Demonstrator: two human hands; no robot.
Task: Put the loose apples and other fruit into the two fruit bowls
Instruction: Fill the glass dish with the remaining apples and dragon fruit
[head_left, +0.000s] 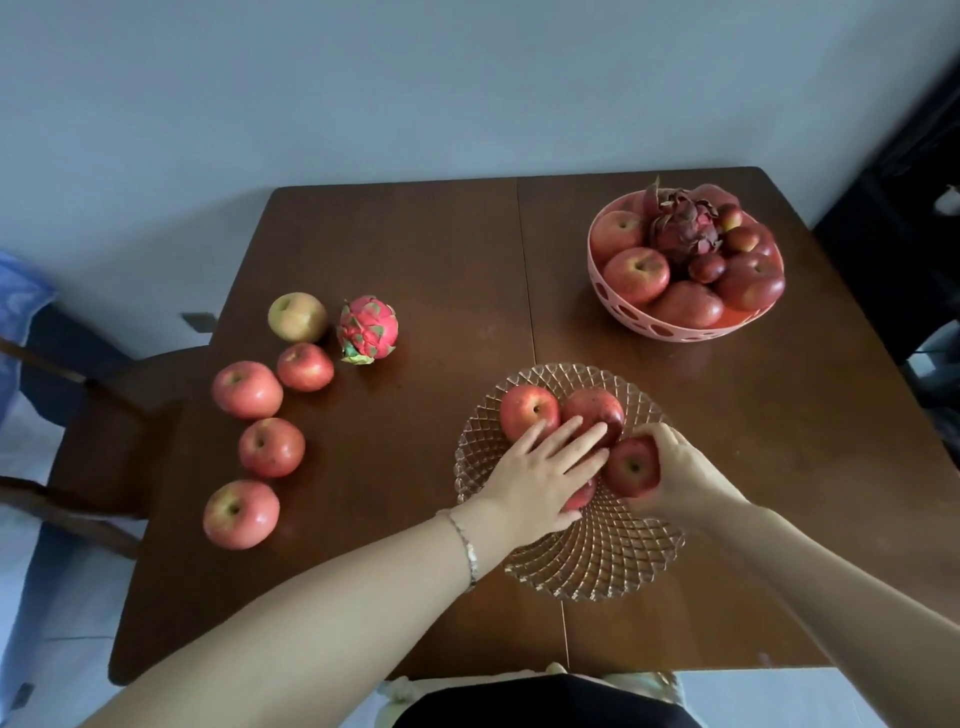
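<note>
A clear cut-glass bowl (597, 571) sits near the table's front, holding several red apples. My left hand (535, 473) lies flat over one apple (582, 496) in it, fingers straight. My right hand (675, 473) grips another red apple (631, 467) inside the bowl. Two more apples (527, 410) (595, 410) rest at the bowl's far side. A pink perforated bowl (623, 312) at the back right is heaped with apples and a dark dragon fruit (683, 228). Loose on the left: several red apples (247, 389) (271, 447) (240, 514) (305, 366), a yellowish apple (297, 316) and a pink dragon fruit (368, 335).
The brown wooden table (415, 260) stands against a pale wall. A wooden chair (98, 431) is at the table's left side. Dark furniture fills the right edge of the view.
</note>
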